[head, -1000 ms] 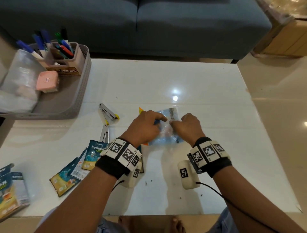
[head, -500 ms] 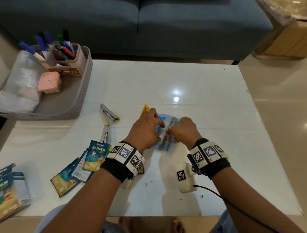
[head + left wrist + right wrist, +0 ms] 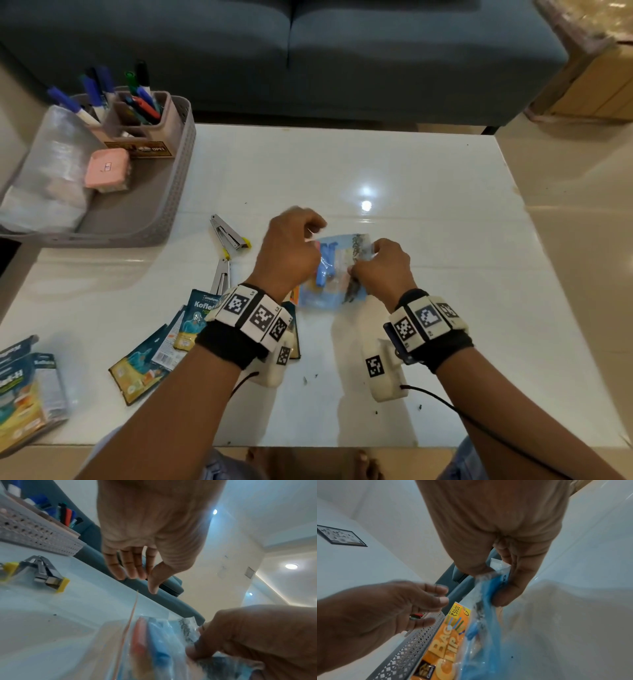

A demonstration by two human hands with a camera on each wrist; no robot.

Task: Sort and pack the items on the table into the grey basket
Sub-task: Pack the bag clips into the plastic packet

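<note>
A clear plastic packet of bag clips (image 3: 329,274), with blue clips and an orange card inside, is tilted up off the white table (image 3: 428,240) in front of me. My right hand (image 3: 363,253) pinches its right edge between thumb and fingers; the right wrist view shows this grip (image 3: 498,577) on the packet (image 3: 488,601). My left hand (image 3: 308,222) hovers just left of and above the packet, fingers loosely curled, holding nothing. In the left wrist view the left hand (image 3: 137,577) hangs free over the packet (image 3: 154,649). The grey basket (image 3: 171,205) stands at the far left.
The basket holds a pen holder (image 3: 144,126), a pink box (image 3: 108,168) and a clear bag (image 3: 48,178). Two metal tools with yellow parts (image 3: 229,236) lie left of my hands. Teal sachets (image 3: 191,325) and small boxes (image 3: 27,394) lie near the front left edge. A sofa (image 3: 308,51) stands behind the table.
Both hands were working on the packet; my left hand has let go and lifted up and away. My right hand keeps its hold, and the packet now stands more upright.
</note>
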